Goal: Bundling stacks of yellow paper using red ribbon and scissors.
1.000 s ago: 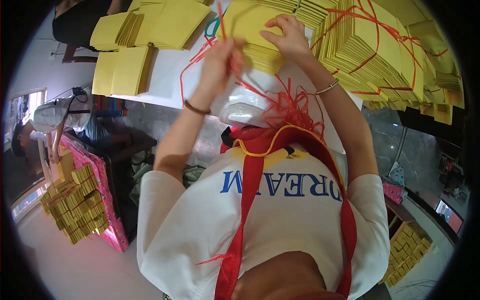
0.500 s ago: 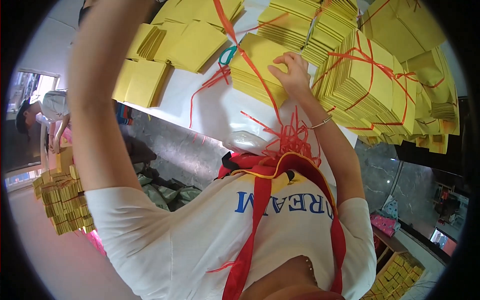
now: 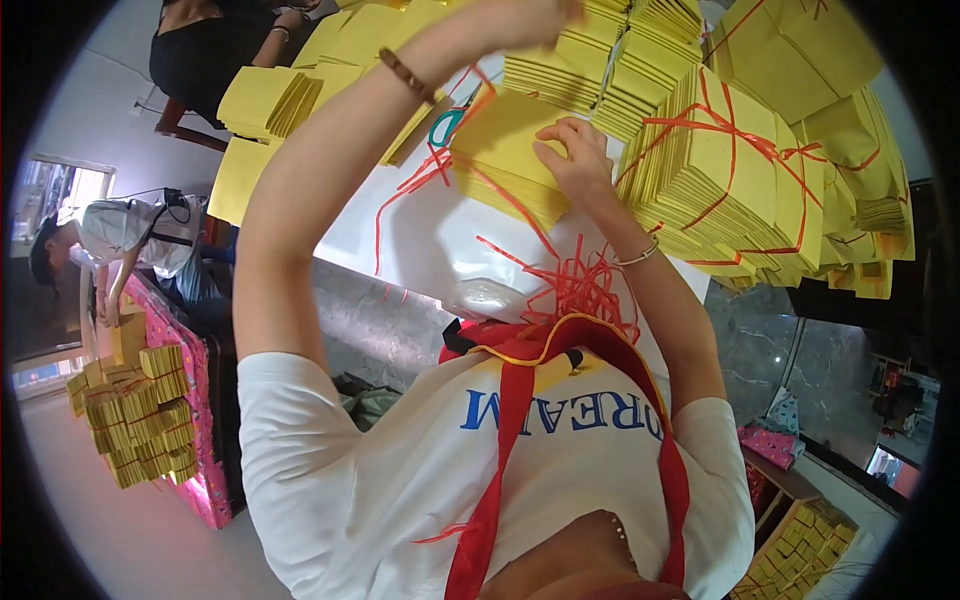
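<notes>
A stack of yellow paper envelopes (image 3: 505, 125) lies on the white table, with red plastic ribbon (image 3: 510, 197) running up its near side. My right hand (image 3: 580, 160) rests on the right part of this stack, thumb and fingers apart. Above the stack, at the top edge of the view, my left hand (image 3: 530, 22) is closed and blurred by motion. Red ribbon shows at its fingertips, and part of the strand is hidden behind my forearm. Scissors with teal handles (image 3: 446, 128) lie left of the stack. A bunch of loose red ribbons (image 3: 585, 290) hangs at my apron.
Tied bundles of yellow envelopes (image 3: 715, 165) stand on the right, and more loose stacks (image 3: 262, 100) at the left. A person in black (image 3: 205, 60) is at the upper left. Another person (image 3: 140, 235) bends over envelope bundles (image 3: 135, 410) at the far left.
My left hand has come into view and swung right across the stack, bringing the ribbon's upper end with it. My right hand stays on the envelopes. The person in black now shows.
</notes>
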{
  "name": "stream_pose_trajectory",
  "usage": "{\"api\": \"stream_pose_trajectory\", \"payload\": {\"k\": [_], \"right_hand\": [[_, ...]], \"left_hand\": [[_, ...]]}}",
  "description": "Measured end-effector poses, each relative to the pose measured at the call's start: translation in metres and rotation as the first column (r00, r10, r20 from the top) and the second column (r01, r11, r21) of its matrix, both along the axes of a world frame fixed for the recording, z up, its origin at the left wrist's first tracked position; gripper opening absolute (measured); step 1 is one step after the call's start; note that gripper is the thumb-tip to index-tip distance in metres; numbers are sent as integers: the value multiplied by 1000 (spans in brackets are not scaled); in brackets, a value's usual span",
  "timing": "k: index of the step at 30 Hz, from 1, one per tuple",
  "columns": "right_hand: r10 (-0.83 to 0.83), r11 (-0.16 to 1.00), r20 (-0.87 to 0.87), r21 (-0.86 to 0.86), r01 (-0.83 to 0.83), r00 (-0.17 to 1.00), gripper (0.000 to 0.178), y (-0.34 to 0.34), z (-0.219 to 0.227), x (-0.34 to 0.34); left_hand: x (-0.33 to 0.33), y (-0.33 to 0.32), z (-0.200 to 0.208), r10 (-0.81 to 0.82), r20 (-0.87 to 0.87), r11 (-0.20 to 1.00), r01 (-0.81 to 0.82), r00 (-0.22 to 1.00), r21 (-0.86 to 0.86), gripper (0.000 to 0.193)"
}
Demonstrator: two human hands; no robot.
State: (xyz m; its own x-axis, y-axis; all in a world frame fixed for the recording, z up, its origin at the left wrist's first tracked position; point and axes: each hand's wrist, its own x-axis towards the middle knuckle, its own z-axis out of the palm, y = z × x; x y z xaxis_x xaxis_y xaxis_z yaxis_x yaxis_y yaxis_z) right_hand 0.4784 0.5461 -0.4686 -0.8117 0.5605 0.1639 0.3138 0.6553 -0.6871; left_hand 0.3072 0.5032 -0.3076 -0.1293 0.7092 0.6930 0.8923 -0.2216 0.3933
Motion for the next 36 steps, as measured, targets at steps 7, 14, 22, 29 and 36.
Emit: {"api": "stream_pose_trajectory", "payload": {"k": [7,14,22,29,36], "right_hand": [[-154,821,-23,-560,114,988,43,27,-8,-19],[-90,959,244,-240,150,966,35,25,22,-22],[-149,989,254,25,147,956,31,32,37,-26],[-181,976,239,160,145,954,36,41,32,-39],[-202,977,328,129,168,923,36,64,20,-72]], "left_hand": [[46,-45,-89,72,-24,597,-63,997,-800,22],[64,-73,-108,126,21,681,-71,992,-729,29],[107,-152,-118,245,529,786,153,812,-599,35],[113,-157,-156,334,877,875,232,345,-424,30],[119,-145,-199,288,921,914,212,260,-346,29]]}}
